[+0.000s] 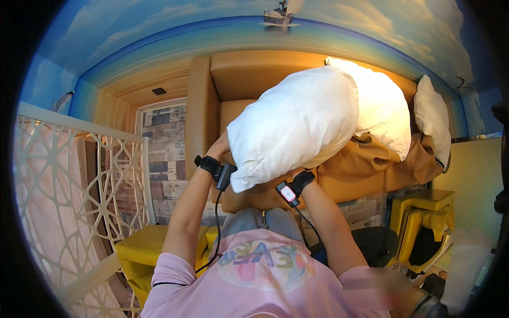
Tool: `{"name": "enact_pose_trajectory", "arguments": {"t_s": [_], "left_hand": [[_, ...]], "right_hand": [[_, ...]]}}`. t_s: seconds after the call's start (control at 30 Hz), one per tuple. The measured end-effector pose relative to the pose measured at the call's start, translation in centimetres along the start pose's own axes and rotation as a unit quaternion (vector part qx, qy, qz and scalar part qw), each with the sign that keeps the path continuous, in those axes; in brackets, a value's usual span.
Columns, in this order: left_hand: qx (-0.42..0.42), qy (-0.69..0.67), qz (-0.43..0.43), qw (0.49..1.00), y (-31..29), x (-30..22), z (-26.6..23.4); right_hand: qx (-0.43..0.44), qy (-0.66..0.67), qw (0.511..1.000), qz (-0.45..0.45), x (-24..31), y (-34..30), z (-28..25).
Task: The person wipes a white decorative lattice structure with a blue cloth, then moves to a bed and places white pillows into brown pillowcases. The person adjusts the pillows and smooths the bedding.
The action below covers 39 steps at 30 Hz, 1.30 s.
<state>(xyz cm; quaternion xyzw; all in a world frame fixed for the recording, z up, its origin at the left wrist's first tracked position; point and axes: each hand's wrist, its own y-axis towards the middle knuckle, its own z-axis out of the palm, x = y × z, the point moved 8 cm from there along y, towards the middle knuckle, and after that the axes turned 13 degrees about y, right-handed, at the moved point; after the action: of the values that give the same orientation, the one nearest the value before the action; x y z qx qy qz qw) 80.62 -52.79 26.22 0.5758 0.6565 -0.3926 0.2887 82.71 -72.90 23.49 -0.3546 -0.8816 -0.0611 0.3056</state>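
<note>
A plump white pillow is held up in front of me above the brown sofa, slanting from near left to far right. My left hand grips its left end, with the fingers hidden behind the cloth. Under the pillow's near edge, my right hand supports it; most of that hand is covered. Both wrists wear black straps with small devices and cables. Just right of the held pillow, a second white pillow leans against the sofa back.
A third white pillow stands at the sofa's right end, by crumpled brown fabric. Yellow stools are at my left, with another yellow piece at right. A white lattice screen borders the left side.
</note>
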Motion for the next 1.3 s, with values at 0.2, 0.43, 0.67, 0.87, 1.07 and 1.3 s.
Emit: {"name": "enact_pose_trajectory", "arguments": {"t_s": [0.2, 0.43, 0.67, 0.87, 1.07, 1.3], "left_hand": [[0.046, 0.103, -0.028, 0.993, 1.0, -3.8, -0.5], [-0.014, 0.166, -0.033, 0.985, 1.5, -2.6, 2.4], [-0.055, 0.029, -0.086, 0.994, -0.1, -1.3, 3.7], [-0.117, -0.083, -0.073, 0.987, -0.8, 7.4, 6.4], [-0.113, 0.109, -0.111, 0.981, -2.0, 1.6, 4.3], [-0.166, 0.041, -0.159, 0.972, -2.8, 3.7, 5.0]], "right_hand": [[0.038, 0.021, 0.997, 0.066, -5.3, 3.0, 2.0], [0.071, 0.054, 0.992, 0.084, -6.1, 2.6, 2.8], [0.134, 0.157, 0.974, 0.094, -2.9, -2.6, 2.8], [0.199, 0.264, 0.942, 0.056, 4.9, -6.9, 3.2], [0.011, 0.008, 0.941, -0.337, 16.3, -11.6, -7.7], [-0.069, -0.140, 0.947, -0.281, 14.2, -6.6, -8.4]]}}
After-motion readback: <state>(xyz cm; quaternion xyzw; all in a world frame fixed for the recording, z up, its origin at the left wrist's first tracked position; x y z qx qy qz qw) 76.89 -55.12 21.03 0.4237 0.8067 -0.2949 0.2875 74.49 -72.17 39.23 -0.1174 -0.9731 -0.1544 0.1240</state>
